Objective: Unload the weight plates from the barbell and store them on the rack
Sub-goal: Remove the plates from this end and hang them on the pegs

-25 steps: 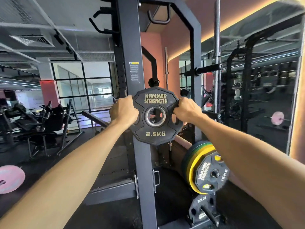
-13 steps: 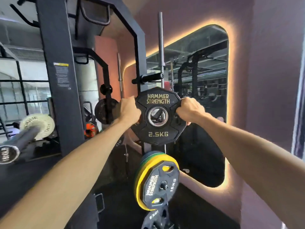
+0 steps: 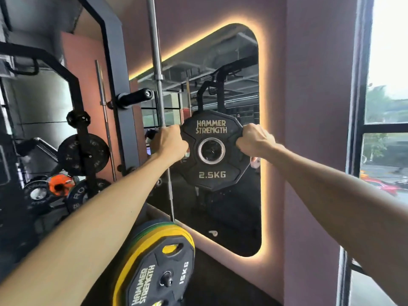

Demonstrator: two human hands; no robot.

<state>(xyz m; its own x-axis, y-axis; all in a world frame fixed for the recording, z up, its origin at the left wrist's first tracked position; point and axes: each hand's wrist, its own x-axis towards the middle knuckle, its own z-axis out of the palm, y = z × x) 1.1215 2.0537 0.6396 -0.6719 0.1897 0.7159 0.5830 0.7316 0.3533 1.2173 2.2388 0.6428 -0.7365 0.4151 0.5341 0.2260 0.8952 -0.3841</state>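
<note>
The small black weight plate (image 3: 211, 151) is held up in the air, out in front of the person, with both arms stretched long. It has gold words on it, "HAMMER STRENGTH" at the top and "2.5KG" at the bottom, and a shiny ring round the hole in the middle. It stands upright and faces the camera.

Far to the left, black round plates (image 3: 84, 153) hang on the dark rack (image 3: 119, 89), and an orange one (image 3: 59, 184) sits lower down. A short black peg (image 3: 134, 98) sticks out from the rack post. A long silver bar (image 3: 156, 62) stands up tall just beside it.

The left hand (image 3: 169, 142) grips the plate's left edge, with its fingers curled tight round the rim. The plate sits between the two hands. The right hand (image 3: 254, 141) grips the right edge the same way, with its fingers curled round it.

Behind the plate is a big mirror (image 3: 238, 80) with a warm glowing edge. Below the left arm, a yellow and black plate (image 3: 159, 272) marked "15KG" sits low down near the floor. Far to the right is a window (image 3: 386, 129).
</note>
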